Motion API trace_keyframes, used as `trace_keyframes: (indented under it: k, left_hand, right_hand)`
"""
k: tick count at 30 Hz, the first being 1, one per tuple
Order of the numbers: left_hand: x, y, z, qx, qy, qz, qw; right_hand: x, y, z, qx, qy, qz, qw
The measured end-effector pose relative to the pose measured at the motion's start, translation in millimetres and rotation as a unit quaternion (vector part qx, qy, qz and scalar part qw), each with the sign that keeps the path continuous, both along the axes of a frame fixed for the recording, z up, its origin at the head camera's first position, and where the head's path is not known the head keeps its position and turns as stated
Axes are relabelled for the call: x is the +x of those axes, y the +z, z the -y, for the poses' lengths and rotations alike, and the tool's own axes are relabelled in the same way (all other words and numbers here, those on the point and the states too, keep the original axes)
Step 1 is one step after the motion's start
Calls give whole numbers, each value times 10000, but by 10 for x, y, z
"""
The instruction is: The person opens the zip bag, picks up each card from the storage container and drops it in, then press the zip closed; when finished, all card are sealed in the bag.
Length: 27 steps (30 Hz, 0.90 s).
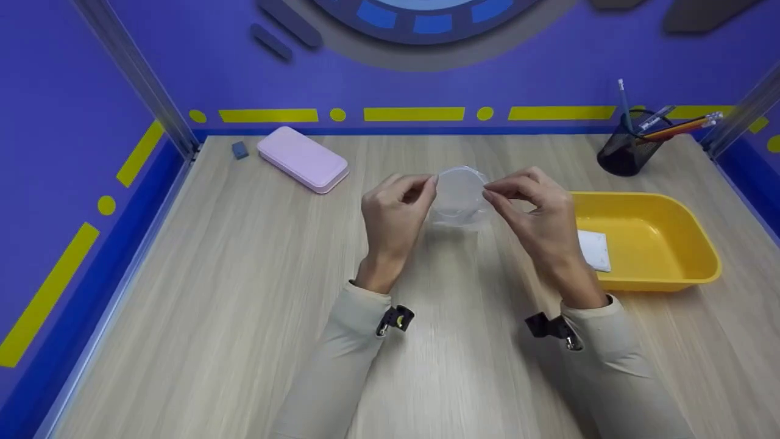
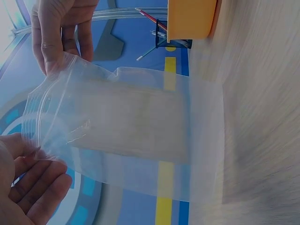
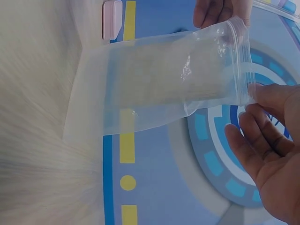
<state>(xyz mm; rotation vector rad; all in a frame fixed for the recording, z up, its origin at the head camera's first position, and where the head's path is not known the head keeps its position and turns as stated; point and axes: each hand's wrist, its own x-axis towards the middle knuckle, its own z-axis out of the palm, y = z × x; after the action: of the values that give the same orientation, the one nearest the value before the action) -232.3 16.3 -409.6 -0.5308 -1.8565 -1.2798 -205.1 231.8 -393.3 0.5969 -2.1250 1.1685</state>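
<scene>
A clear zip-lock bag (image 1: 461, 194) is held up over the table between both hands, its zip edge uppermost. Inside it lies a flat, pale rectangular thing (image 2: 136, 119), blurred by the plastic. My left hand (image 1: 395, 210) pinches one top corner of the bag between thumb and forefinger. At the opposite top corner, my right hand (image 1: 539, 210) pinches the plastic in the same way. The other fingers of the right hand stay loosely bent, off the bag, in the right wrist view. The lower end of the bag reaches down close to the tabletop.
To the right stands a yellow tray (image 1: 652, 283) with a flat white thing (image 1: 594, 250) in it, partly behind the right wrist. A black mesh cup (image 1: 627, 152) of pencils is behind. At back left lie a pink case (image 1: 303, 157) and a small dark blue block (image 1: 240, 150).
</scene>
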Motion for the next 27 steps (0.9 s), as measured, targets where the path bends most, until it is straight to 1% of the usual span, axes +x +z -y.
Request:
trace_keyframes:
  k: [6, 16, 23, 27]
  left_hand:
    - [-1, 1, 2, 26, -27, -15, 10000]
    - [-4, -4, 2, -8, -21, -18, 10000]
    - [-2, 4, 7, -18, -23, 11, 10000]
    - [-10, 3, 5, -72, 21, 4, 10000]
  right_hand:
    - [40, 70, -27, 131, -55, 155, 9998]
    - [37, 159, -221, 165, -380, 159, 9990]
    - [24, 185, -392, 72, -572, 466, 9973]
    - [2, 165, -505, 191, -801, 682, 9943]
